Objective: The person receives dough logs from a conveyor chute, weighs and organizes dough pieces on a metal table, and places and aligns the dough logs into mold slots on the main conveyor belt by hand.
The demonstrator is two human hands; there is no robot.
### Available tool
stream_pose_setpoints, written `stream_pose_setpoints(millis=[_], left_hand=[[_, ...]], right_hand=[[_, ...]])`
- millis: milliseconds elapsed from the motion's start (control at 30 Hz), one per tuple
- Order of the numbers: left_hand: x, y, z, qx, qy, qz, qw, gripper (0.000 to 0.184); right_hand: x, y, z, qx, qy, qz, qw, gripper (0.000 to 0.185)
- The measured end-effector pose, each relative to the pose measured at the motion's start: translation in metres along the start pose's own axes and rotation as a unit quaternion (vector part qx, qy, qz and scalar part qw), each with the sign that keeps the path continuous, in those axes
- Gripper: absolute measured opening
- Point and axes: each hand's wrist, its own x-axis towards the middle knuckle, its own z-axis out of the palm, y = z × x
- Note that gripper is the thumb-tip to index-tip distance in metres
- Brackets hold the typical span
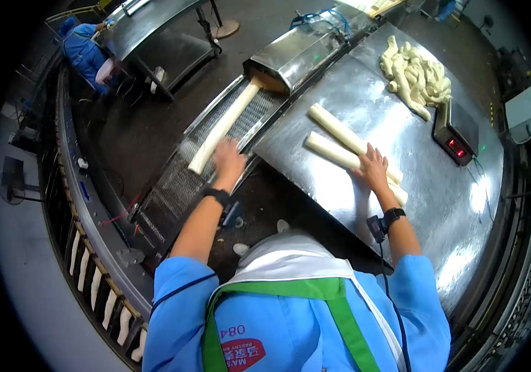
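Note:
A long pale dough roll (225,127) lies lengthwise on the metal mesh conveyor (175,177), its upper end at the mouth of a steel machine. My left hand (229,162) is beside the roll's lower end, slightly blurred, fingers apart; whether it touches the dough is unclear. On the steel table (284,146) two more long dough rolls lie side by side, an upper one (338,128) and a lower one (330,150). My right hand (374,168) rests across these two with its fingers spread, hiding part of both.
A heap of dough pieces (414,77) sits at the table's far right, beside a scale (458,133) with a red display. The steel machine (299,53) covers the conveyor ahead. A person in blue (84,49) works at another table (147,25), upper left.

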Motion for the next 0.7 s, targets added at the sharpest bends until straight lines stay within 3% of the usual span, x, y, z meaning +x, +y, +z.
stream_pose_setpoints(millis=[67,267,400,467,567,700], left_hand=[[-0.004,-0.040,0.000,0.013,0.066,-0.053,0.996,0.050],[-0.001,-0.068,-0.029,0.070,-0.029,-0.111,0.991,0.061],[-0.010,-0.087,-0.029,0.070,-0.009,-0.128,0.989,0.058],[-0.015,-0.098,-0.033,0.051,0.018,-0.130,0.990,0.054],[-0.028,-0.110,-0.046,0.037,0.033,-0.126,0.991,0.047],[-0.041,-0.121,-0.047,0.085,0.067,-0.103,0.989,0.044]], right_hand=[[0.000,0.009,0.004,-0.005,0.004,0.006,1.000,0.042],[0.027,-0.010,-0.010,-0.021,-0.016,0.081,0.996,0.043],[0.051,-0.019,-0.001,-0.041,0.027,0.103,0.994,0.044],[0.060,-0.016,-0.004,-0.019,-0.018,0.107,0.994,0.048],[0.048,-0.005,-0.018,0.041,-0.107,-0.033,0.993,0.065],[0.010,0.012,-0.022,0.027,-0.095,-0.033,0.995,0.067]])
